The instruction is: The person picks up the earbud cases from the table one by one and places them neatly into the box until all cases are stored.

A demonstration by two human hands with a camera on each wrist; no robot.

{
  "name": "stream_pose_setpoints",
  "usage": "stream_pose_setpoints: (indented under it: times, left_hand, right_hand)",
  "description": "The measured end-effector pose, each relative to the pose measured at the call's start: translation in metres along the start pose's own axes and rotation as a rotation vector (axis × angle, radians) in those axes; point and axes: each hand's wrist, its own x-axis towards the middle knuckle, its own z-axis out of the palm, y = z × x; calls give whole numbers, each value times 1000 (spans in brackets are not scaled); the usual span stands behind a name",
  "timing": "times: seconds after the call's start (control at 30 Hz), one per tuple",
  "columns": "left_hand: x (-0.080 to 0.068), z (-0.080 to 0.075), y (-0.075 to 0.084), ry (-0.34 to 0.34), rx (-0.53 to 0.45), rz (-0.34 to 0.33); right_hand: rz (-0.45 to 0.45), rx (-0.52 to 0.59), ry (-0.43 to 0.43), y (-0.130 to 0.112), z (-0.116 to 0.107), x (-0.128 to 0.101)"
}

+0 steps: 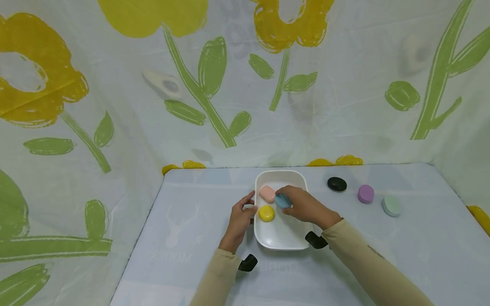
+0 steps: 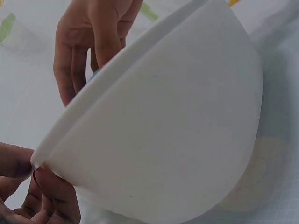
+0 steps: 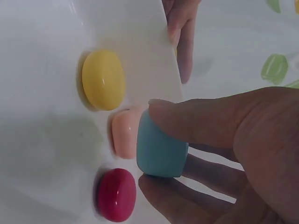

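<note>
In the head view a white plastic tray point(image 1: 281, 240) sits on the table, and my left hand point(image 1: 240, 219) pinches its left rim between thumb and fingers. My right hand point(image 1: 306, 206) holds a smooth blue rounded block point(image 3: 161, 147) between thumb and fingertips, above the tray. Inside the tray lie a yellow round block point(image 1: 266, 213) and a pink block point(image 1: 267, 194). A dark red block point(image 3: 117, 195) also lies there in the right wrist view; my right hand hides it in the head view. The left wrist view shows mostly the tray's outer wall point(image 2: 168, 121).
Right of the tray, a black oval block point(image 1: 337, 184), a purple block point(image 1: 366, 194) and a pale green block point(image 1: 391, 205) lie in a slanting row on the table point(image 1: 183, 255). Behind the table's far edge hangs a flower-printed curtain point(image 1: 344, 85).
</note>
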Motion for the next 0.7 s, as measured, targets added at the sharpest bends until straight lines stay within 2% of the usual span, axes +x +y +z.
stream_pose_setpoints:
  times: [0.27, 0.7]
  left_hand:
    - [-1, 0, 0, -6, 1, -9]
    - [0, 0, 0, 0, -3, -4]
  right_hand:
    - [11, -32, -51, 1, 3, 6]
    - [72, -76, -84, 3, 11, 10]
